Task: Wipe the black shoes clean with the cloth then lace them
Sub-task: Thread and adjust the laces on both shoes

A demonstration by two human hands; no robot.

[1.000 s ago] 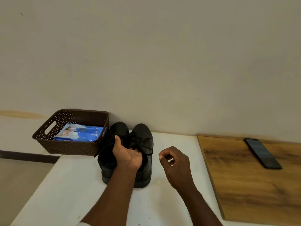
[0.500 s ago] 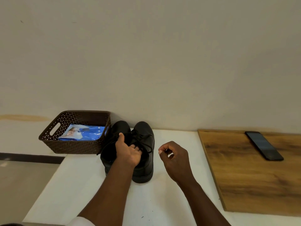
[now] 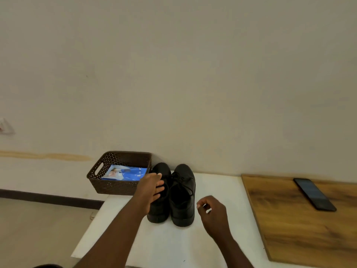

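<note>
Two black lace-up shoes stand side by side on the white table, toes toward the wall. My left hand lies over the left shoe with fingers stretched across its laced top, touching it. The right shoe is untouched, and its laces hang loose over the tongue. My right hand hovers just right of that shoe, fingers loosely curled, holding nothing. No cloth shows in view.
A brown perforated basket sits left of the shoes against the wall, with a blue-and-white packet inside. A wooden board lies on the right with a black phone on it. The table's left edge drops to the floor.
My left hand let go of the laces between the shoes and slid left onto the left shoe with fingers straightened. The right hand stayed hovering. The view pulled back.
</note>
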